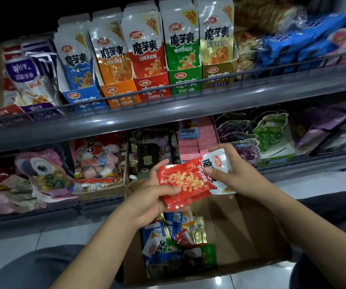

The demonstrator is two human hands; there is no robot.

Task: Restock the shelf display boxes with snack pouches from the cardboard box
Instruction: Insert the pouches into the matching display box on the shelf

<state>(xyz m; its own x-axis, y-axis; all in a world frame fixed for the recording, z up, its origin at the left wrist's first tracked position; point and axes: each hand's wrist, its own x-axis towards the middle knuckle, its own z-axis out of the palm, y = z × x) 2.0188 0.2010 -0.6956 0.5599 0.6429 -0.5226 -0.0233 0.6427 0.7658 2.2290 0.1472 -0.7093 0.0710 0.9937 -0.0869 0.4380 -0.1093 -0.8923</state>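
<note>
Cardboard box [241, 232] nearest | left hand [147, 197]; right hand [232, 172]: each grip clasps red pouches [186, 182]

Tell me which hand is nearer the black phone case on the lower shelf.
Left. The left hand, gripping the red snack pouches, sits just below the black phone case. The right hand, pinching the pouches' white tops, is farther off to the case's right.
</note>
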